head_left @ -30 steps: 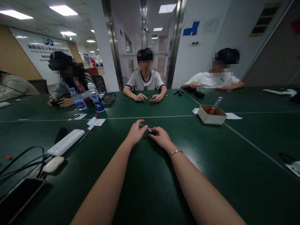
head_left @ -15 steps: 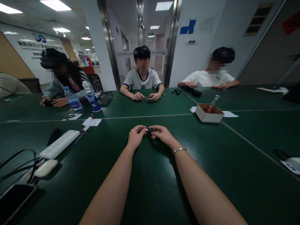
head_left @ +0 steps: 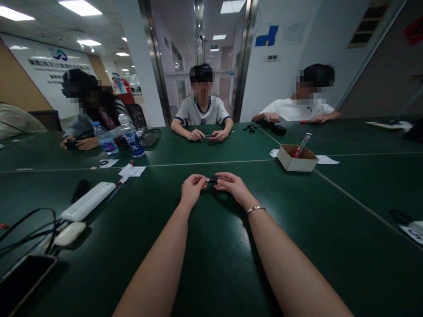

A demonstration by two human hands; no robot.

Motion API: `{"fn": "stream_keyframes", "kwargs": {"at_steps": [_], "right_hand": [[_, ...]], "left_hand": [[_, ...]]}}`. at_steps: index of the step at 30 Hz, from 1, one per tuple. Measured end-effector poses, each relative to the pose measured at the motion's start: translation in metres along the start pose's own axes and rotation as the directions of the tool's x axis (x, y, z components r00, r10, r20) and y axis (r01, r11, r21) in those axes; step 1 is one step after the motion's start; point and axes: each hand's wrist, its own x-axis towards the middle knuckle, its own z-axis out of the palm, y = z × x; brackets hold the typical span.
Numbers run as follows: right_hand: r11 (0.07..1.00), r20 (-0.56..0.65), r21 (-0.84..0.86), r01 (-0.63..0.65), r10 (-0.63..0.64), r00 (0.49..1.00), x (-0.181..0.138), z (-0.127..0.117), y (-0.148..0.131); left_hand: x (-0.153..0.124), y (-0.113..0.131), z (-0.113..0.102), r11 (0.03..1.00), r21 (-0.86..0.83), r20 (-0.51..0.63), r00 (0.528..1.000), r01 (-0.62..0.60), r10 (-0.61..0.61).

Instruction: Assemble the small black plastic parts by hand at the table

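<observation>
A small dark cylindrical piece with a silvery end (head_left: 211,180) spans the gap between my two hands, just above the green table (head_left: 215,252). My left hand (head_left: 192,189) pinches its silvery end between thumb and fingers. From the other side, my right hand (head_left: 234,187) has its fingers closed round the dark end. The fingertips cover both ends, and the piece is too small to tell its exact kind. A silver bracelet (head_left: 256,209) circles my right wrist.
An open cardboard box (head_left: 297,163) holding a red-and-silver tube (head_left: 302,144) stands ahead right. At left lie a phone (head_left: 24,283), a white power bank (head_left: 87,201), a white case (head_left: 70,234) and cables. Two bottles (head_left: 131,138) stand beyond. Several people sit across the table.
My right hand has shifted slightly right and up, so more of the dark piece shows between my hands. The whole view has moved a little.
</observation>
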Motion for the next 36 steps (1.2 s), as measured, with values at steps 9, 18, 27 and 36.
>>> {"fn": "stream_keyframes", "kwargs": {"at_steps": [9, 18, 27, 36], "right_hand": [[1.0, 0.05, 0.011, 0.02, -0.021, 0.999, 0.0004, -0.0024, 0.0015], [0.999, 0.065, -0.011, 0.032, -0.031, 0.997, 0.0009, -0.0035, 0.0032], [0.999, 0.073, -0.013, 0.033, -0.032, 0.997, 0.0012, -0.0039, 0.004], [0.999, 0.113, -0.02, 0.042, -0.04, 0.993, 0.0014, -0.0064, 0.0056]], "left_hand": [[-0.0004, 0.0001, -0.0001, 0.999, -0.014, -0.017, 0.999, 0.032, -0.032], [0.0, 0.0029, 0.0009, 0.997, -0.008, -0.029, 0.996, 0.079, -0.08], [-0.0017, 0.0082, 0.0016, 0.992, 0.065, -0.039, 0.993, 0.111, -0.109], [-0.0028, 0.0059, 0.0033, 0.97, 0.223, -0.052, 0.995, 0.097, -0.088]]}}
